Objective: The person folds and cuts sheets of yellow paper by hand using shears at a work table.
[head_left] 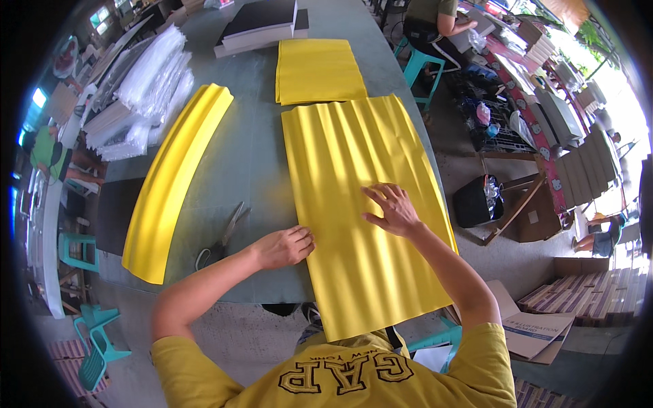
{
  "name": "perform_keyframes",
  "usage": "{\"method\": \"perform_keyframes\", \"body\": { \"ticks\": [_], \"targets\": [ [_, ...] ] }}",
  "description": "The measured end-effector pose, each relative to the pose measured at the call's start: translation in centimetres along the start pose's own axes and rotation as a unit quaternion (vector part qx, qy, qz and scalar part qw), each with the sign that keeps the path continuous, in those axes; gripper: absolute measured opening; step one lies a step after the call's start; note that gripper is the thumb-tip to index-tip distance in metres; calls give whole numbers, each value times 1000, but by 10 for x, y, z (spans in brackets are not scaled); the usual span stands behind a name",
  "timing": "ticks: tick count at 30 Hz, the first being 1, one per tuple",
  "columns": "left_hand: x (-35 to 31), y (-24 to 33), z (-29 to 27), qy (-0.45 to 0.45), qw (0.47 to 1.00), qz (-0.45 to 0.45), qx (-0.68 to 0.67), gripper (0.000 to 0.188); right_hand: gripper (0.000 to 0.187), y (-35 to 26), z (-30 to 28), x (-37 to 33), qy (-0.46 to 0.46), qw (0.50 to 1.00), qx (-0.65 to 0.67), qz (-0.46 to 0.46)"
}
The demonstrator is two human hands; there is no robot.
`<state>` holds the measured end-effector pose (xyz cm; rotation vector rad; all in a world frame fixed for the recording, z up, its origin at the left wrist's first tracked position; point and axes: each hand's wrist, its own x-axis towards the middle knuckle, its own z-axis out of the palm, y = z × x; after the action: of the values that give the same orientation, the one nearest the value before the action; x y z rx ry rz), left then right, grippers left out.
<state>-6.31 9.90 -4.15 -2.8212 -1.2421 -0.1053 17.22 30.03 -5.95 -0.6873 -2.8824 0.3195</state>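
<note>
A large yellow sheet (347, 272) with wavy ripples lies in front of me, its near end hanging over the table's front edge. My left hand (284, 246) is at the sheet's left edge, fingers curled together there; whether they pinch the edge is hard to make out. Over the middle of the sheet, my right hand (392, 209) has its fingers spread, palm down, with nothing in it. Scissors (224, 238) with a dark handle lie on the table left of my left hand. Farther left rests a long, narrow, curled yellow sheet (178, 180).
Beyond the large sheet sits a stack of folded yellow sheets (320, 71), with black-topped books or boards (262, 26) behind. Clear plastic bags (146, 88) are piled at the far left of the table (252, 163). A person (430, 24) sits at the far right beside a turquoise stool (420, 71).
</note>
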Motion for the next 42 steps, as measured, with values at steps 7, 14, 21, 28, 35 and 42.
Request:
{"method": "perform_keyframes", "body": {
  "ticks": [7, 14, 21, 28, 35, 42],
  "targets": [
    [-5, 0, 18, 89, 996, -7, 11, 23, 63, -18, 0, 2, -33, 998, -59, 1],
    [10, 4, 12, 116, 991, -57, -33, 20, 64, -18, -2, 2, -61, 994, -88, 15],
    [-32, 19, 25, 202, 923, -262, -199, 24, 65, -19, -17, -38, -165, 980, -79, -79],
    [-98, 78, 9, 197, 855, -353, -326, 22, 54, -23, -41, -133, -264, 957, -67, -99],
    [-100, 89, 15, 270, 793, -427, -339, 18, 59, 13, -10, -180, -263, 956, -105, -78],
    [-89, 76, -3, 181, 746, -531, -357, 19, 52, -9, -44, -164, -275, 957, 89, 4]
  ]
}}
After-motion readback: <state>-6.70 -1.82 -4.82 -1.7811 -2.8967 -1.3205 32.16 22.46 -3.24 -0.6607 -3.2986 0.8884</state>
